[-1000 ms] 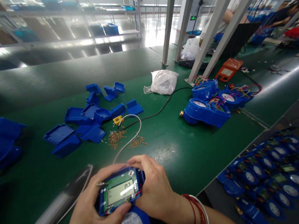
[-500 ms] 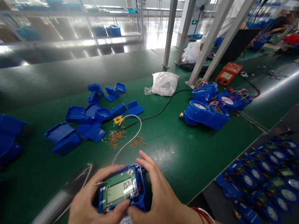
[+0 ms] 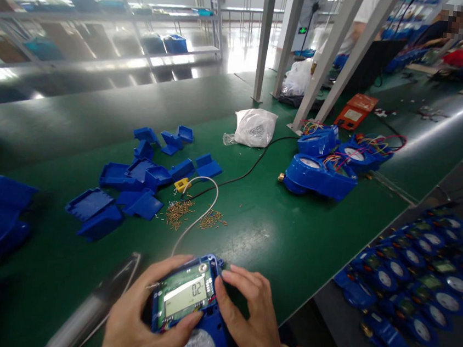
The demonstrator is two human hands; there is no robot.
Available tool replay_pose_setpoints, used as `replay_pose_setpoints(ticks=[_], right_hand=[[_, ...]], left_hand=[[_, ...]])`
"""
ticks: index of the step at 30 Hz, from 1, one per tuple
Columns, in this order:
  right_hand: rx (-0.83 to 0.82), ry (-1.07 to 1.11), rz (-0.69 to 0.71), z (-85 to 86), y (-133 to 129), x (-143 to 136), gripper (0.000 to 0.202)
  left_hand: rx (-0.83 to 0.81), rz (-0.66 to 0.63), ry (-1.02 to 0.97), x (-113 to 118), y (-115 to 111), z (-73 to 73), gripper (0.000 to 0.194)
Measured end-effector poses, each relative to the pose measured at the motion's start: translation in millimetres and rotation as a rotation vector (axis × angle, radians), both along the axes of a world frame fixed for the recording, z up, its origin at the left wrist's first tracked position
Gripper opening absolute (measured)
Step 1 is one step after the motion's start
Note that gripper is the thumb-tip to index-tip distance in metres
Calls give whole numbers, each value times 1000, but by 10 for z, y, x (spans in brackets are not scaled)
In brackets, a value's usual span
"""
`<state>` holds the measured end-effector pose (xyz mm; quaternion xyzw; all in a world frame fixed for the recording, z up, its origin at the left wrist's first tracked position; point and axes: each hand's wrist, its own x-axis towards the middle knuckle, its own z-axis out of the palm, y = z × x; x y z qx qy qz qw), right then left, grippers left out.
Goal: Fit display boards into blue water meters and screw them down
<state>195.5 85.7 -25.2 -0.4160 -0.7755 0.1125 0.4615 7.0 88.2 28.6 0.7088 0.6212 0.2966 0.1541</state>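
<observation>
A blue meter (image 3: 221,332) with its circuit board and lit display (image 3: 186,297) uncovered is at the bottom centre, the display reading about 02. My left hand (image 3: 146,313) grips its left side, thumb on the board's lower edge. My right hand (image 3: 247,318) rests along the right side, fingers on the housing edge beside the board. Beyond the meter lie brass-coloured screws (image 3: 178,214) in two small heaps, a white cable (image 3: 216,194) and a yellow piece (image 3: 182,184). A clear tube-like tool (image 3: 91,308) lies left of my left hand.
Blue plastic covers (image 3: 138,172) are scattered at centre left. Wired blue meters (image 3: 318,174) and an orange box (image 3: 356,112) stand at right. A white bag (image 3: 255,127) sits near metal posts. Many meters (image 3: 411,270) fill the lower right. People are at the far right.
My right hand has moved down and its fingers now lie closer along the meter's right edge. More of the round dial shows. My left hand keeps its grip.
</observation>
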Motion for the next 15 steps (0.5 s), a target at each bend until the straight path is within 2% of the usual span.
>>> replay_pose_setpoints(ticks=[4,8,11,15], right_hand=[[34,-1,-28,-62,-3,10,62],[57,-27,-39,-83,24,23,44],[120,0,-49,-57,69,6,31],[174,75,-65,43,154,-8,26]], left_hand=[[-31,-20,12,9,8,11,54],[-26,-54,35,3,14,13,55],[-8,-78,77,-22,22,3,55],[26,-94,120,-50,16,-20,57]])
